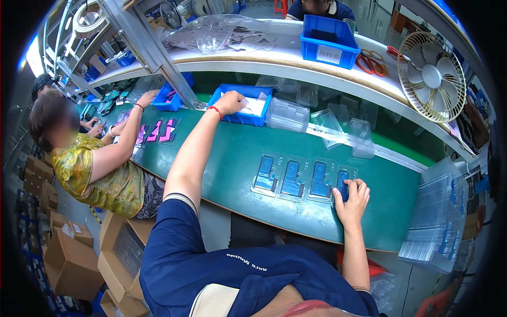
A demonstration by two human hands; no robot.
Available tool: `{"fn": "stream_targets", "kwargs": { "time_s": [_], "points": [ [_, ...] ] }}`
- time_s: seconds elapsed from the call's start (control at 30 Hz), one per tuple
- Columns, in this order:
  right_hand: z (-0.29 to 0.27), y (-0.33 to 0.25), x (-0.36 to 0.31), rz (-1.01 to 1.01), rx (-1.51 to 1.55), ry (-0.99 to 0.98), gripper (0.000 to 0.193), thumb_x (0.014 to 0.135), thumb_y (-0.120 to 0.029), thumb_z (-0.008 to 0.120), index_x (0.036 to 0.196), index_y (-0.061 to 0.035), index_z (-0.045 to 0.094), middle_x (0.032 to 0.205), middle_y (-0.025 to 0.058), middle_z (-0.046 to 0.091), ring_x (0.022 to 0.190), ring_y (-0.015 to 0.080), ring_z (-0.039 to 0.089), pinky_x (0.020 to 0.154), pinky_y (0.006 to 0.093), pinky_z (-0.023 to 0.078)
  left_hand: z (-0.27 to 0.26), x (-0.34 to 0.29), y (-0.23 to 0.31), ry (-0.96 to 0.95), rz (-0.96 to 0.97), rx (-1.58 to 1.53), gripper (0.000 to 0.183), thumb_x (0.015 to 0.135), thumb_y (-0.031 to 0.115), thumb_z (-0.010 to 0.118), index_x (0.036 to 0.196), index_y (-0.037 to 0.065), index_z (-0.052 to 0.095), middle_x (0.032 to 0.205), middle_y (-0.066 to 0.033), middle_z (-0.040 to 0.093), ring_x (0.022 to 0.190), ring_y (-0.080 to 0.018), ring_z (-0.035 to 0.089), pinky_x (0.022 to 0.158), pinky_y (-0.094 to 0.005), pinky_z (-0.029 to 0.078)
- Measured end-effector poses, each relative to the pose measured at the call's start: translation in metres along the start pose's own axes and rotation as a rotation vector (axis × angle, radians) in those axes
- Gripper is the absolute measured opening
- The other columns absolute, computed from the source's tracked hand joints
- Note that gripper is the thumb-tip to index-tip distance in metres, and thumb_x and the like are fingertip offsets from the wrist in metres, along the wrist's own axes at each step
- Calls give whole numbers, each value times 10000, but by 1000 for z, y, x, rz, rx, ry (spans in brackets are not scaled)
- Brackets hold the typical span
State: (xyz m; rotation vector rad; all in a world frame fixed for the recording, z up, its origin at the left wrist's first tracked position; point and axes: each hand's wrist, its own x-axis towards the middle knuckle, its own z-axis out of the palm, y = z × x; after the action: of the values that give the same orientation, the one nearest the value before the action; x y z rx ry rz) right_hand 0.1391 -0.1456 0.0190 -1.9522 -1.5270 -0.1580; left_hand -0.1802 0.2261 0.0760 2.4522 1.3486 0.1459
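Note:
My left arm stretches to a blue bin [215, 98] at the back of the green table, which holds white flat pieces [257, 107]. Over the bin's contents, my left hand [231, 102] is closed with curled fingers; what lies between the fingertips is too small to name. On the right, my right hand [353, 202] grips a dark blue flat part [343, 175] in the last clear plastic tray of a row, thumb on its left side and fingers over the top. Three more clear trays hold similar blue parts [265, 171], [291, 177], [319, 179] to its left.
Clear plastic covers [288, 114] lie along the back edge. Stacked clear trays [435, 222] stand at the right end. A fan [432, 76], scissors [372, 63] and another blue bin [330, 39] occupy the shelf. A co-worker [100, 158] sits at the left beside pink parts [154, 130].

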Motion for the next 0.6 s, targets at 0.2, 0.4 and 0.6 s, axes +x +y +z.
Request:
{"fn": "stream_targets", "kwargs": {
  "time_s": [0.2,0.4,0.6],
  "points": [
    [-1,-2,-3,7,-6,-11,396,743,-304,736,1028,-59,611,1089,161,508,1017,321,468,861,422,372,6,-17,-7,382,43,-363,199,915,109,547,1015,-11,670,953,-109,699,903,-168,657,809,-296,509],
    [-3,-7,5,9,159,160,342,727,-202,746,1001,-49,612,1040,145,541,985,320,512,873,426,387,19,-72,57,331,-155,-1298,196,904,86,589,1058,-32,616,999,-152,675,868,-202,678,698,-283,569],
    [35,-90,54,72,839,-162,355,738,-194,783,1001,-20,621,937,94,646,861,201,627,760,310,499,89,-138,132,197,-134,-1526,159,840,43,667,984,-17,632,923,-129,686,767,-170,682,628,-256,569]
  ]
}}
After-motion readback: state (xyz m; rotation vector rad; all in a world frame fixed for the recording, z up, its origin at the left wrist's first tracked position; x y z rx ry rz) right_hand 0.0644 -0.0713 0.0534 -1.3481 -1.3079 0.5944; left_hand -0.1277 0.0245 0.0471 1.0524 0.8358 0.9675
